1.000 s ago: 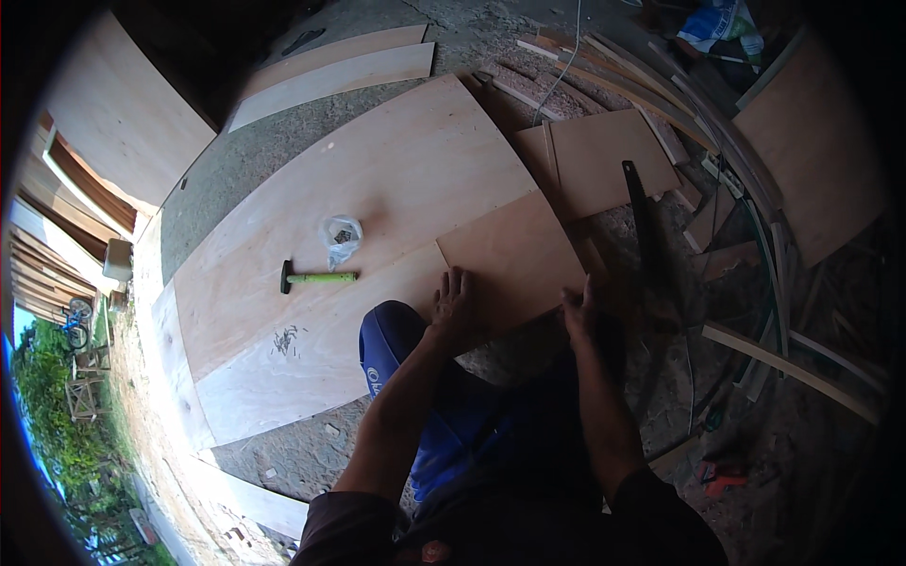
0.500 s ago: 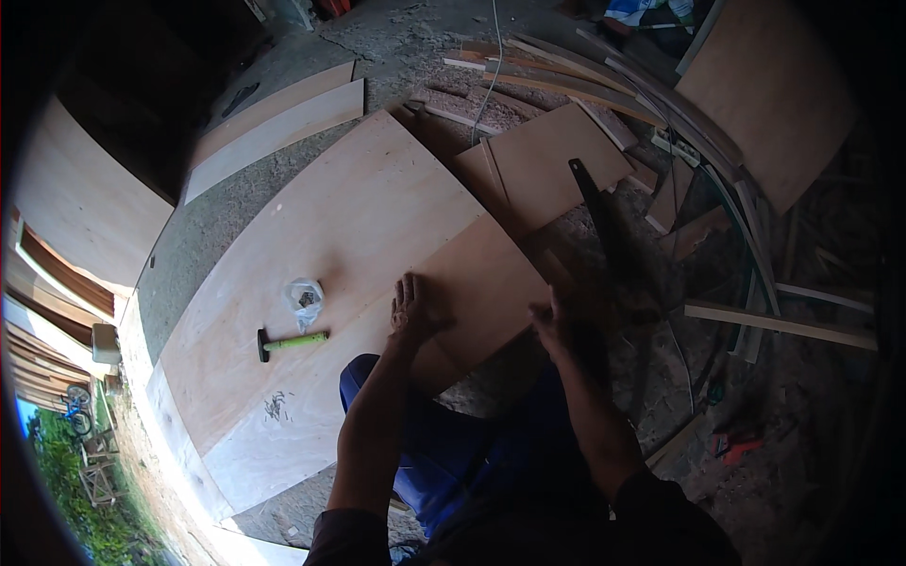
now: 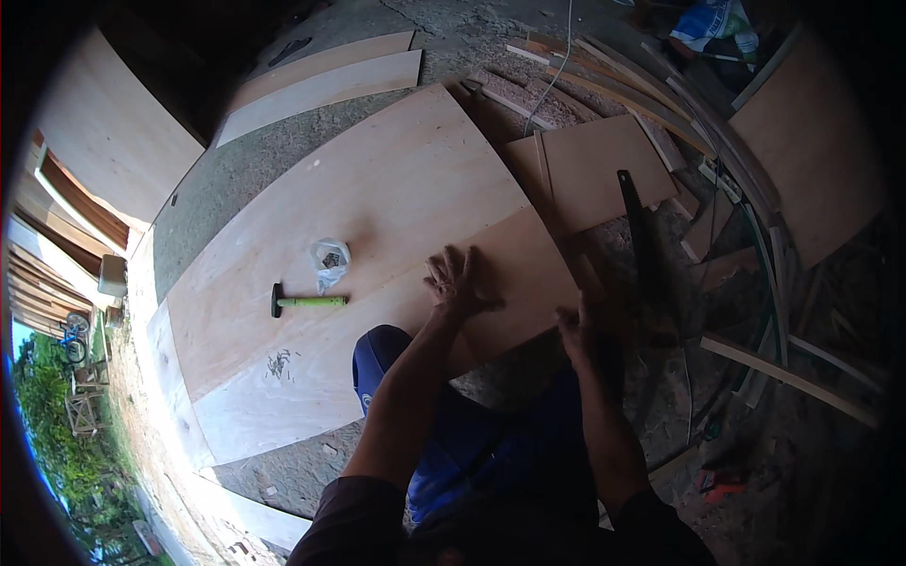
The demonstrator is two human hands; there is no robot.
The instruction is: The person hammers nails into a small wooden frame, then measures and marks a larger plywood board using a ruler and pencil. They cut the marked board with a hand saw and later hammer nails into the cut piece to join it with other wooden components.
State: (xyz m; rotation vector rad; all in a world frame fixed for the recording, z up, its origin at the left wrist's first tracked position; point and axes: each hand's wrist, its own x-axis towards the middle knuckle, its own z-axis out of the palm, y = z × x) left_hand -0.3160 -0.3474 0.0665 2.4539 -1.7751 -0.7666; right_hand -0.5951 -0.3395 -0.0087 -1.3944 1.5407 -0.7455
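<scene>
A large plywood panel point(image 3: 330, 198) lies in front of me, its right end tapering to a corner. My left hand point(image 3: 457, 286) rests palm down on it, fingers spread, near a seam between paler and browner sheets. At the near right corner is my right hand point(image 3: 579, 332), thumb apart from the raised fingers and close to the panel's edge; shadow hides part of it. A hammer point(image 3: 311, 301) with a green handle lies on the panel beside a clear plastic bag point(image 3: 329, 261) of small dark pieces. Loose nails point(image 3: 280, 364) are scattered nearer to me.
Beyond the right edge, a handsaw point(image 3: 636, 226) leans across a smaller board point(image 3: 595, 165). Wood strips point(image 3: 632, 85) and a loose batten point(image 3: 788, 377) clutter the right side, with a cable point(image 3: 563, 57) among them. Large sheets point(image 3: 113, 141) stand at the left.
The view has shifted, so the panel and tools sit farther right and higher. My left hand's fingers have spread wider on the panel. My right hand stays at the near right corner.
</scene>
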